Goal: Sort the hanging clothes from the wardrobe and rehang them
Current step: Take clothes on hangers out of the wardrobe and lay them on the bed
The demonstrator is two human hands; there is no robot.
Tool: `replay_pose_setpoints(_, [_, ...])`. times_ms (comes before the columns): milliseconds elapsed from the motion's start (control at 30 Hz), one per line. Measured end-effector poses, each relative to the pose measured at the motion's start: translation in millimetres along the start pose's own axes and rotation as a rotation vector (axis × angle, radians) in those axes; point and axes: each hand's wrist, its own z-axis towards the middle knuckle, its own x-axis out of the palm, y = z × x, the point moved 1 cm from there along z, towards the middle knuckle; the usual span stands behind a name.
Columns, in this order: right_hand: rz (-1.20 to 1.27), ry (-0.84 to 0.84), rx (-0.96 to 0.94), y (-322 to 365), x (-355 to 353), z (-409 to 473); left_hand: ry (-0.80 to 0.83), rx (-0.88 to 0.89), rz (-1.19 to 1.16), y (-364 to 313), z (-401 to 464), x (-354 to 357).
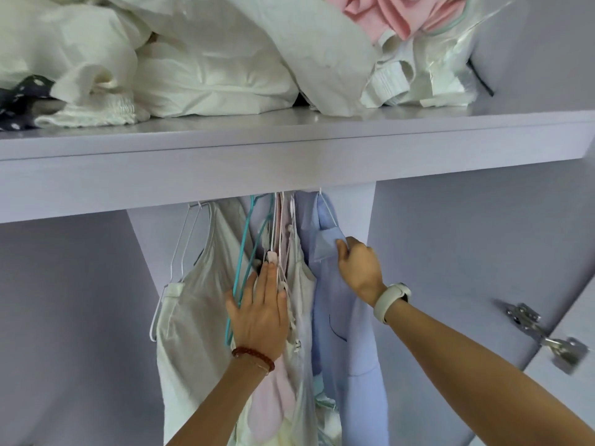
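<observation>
Several garments hang close together under the wardrobe shelf [289, 162]. A white dress [193, 304] on a white wire hanger is at the left. Teal hangers [246, 239] and pale pink and cream pieces fill the middle. A light blue shirt [347, 349] hangs at the right. My left hand [260, 313] lies flat with straight fingers against the middle garments and hangers. My right hand [360, 268] grips the blue shirt at its collar, fingers curled round the cloth. The rail itself is hidden behind the shelf front.
The shelf above carries a pile of white bedding and clothes [199, 66], a pink cloth [396, 14] and a dark spotted fabric [22, 98]. A metal door hinge [544, 336] sticks out at the right. Lilac wardrobe walls stand on both sides.
</observation>
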Motion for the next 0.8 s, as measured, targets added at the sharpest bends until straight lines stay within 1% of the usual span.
replay_pose_setpoints(200, [0.088,-0.208,-0.064,-5,-22,2,-0.040,0.010,0.022,6,0,2])
replay_pose_setpoints(267, [0.141,-0.248,-0.078,-10,-31,0,-0.043,0.000,0.015,7,0,2])
replay_pose_setpoints(367, [0.192,-0.219,-0.058,-28,-34,-19,-0.065,-0.034,0.016,4,-2,-2])
replay_pose_setpoints(433, [0.165,-0.172,-0.026,-46,-29,-42,-0.116,-0.037,0.002,-4,-4,-6])
replay_pose_setpoints(500, [0.082,-0.118,0.001,-70,-24,-72,-0.165,0.080,-0.026,-17,-9,-6])
replay_pose_setpoints(567, [-0.052,-0.052,-0.020,-94,-29,-103,-0.159,0.228,-0.120,-34,-17,1])
replay_pose_setpoints(633, [-0.209,-0.026,-0.060,-115,-42,-137,-0.087,0.295,-0.318,-52,-25,12])
replay_pose_setpoints(667, [-0.280,-0.056,-0.097,-124,-51,-155,-0.026,0.299,-0.393,-62,-31,19])
replay_pose_setpoints(733, [-0.368,-0.124,-0.199,-140,-74,-192,0.103,0.324,-0.406,-81,-44,36])
replay_pose_setpoints(800, [-0.442,-0.140,-0.238,-155,-98,-231,0.257,0.402,-0.363,-102,-59,55])
